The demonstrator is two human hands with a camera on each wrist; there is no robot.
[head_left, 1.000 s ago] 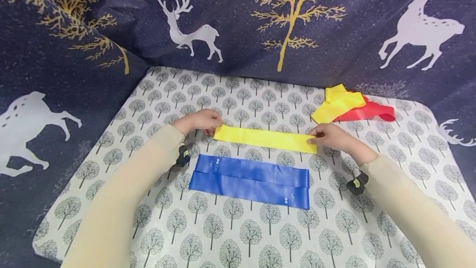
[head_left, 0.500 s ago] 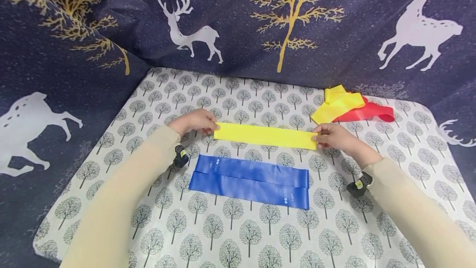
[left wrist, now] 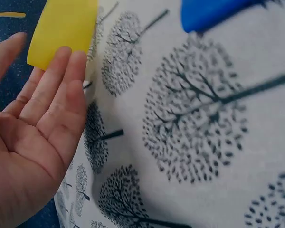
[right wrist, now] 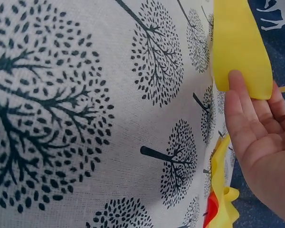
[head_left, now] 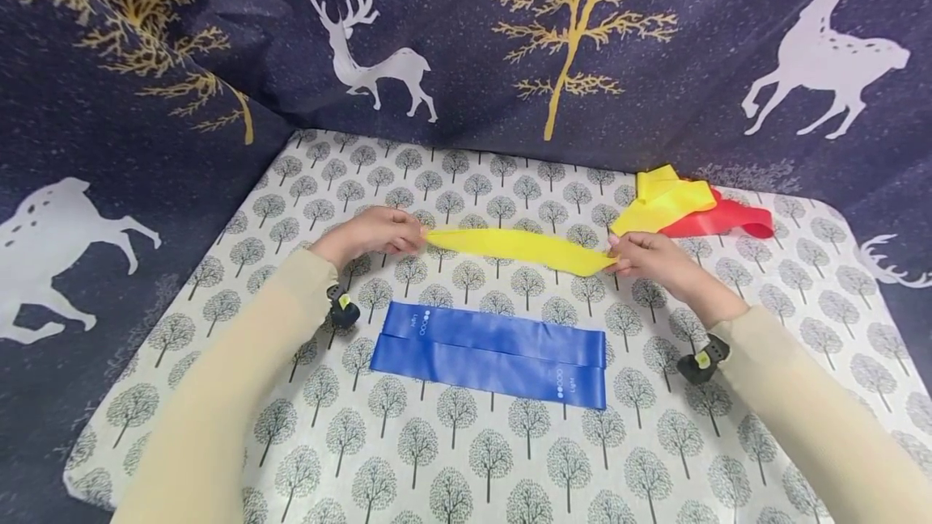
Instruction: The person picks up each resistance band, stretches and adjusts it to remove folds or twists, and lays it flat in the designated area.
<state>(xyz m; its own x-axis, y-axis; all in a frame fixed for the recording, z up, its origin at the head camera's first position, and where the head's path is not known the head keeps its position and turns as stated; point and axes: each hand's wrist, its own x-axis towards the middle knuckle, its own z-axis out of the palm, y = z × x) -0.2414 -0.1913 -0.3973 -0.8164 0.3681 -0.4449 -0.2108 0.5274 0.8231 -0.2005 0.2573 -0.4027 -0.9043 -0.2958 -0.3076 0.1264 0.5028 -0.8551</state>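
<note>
A flat yellow resistance band (head_left: 520, 247) stretches between my two hands, raised over the table and turned partly edge-on. At its left end my left hand (head_left: 374, 233) holds it by the fingertips; in the left wrist view some fingers (left wrist: 64, 54) lie across the yellow band's end (left wrist: 66, 28), with the thumb off to the side. My right hand (head_left: 655, 261) holds the opposite end, fingers (right wrist: 237, 85) overlapping the band (right wrist: 242, 47) in the right wrist view. Nearer to me, two blue resistance bands (head_left: 488, 350) marked "Light" lie flat, long edges together.
At the back right, a loosely folded yellow band (head_left: 666, 204) lies over a red band (head_left: 717, 221). A tree-patterned white cloth (head_left: 451, 459) covers the table. Dark fabric with deer and trees (head_left: 466, 39) rises behind and to the left.
Both hands have lifted the yellow band and moved it slightly away from me. It was flat and face-up before; now it tilts and twists. The blue bands stay put.
</note>
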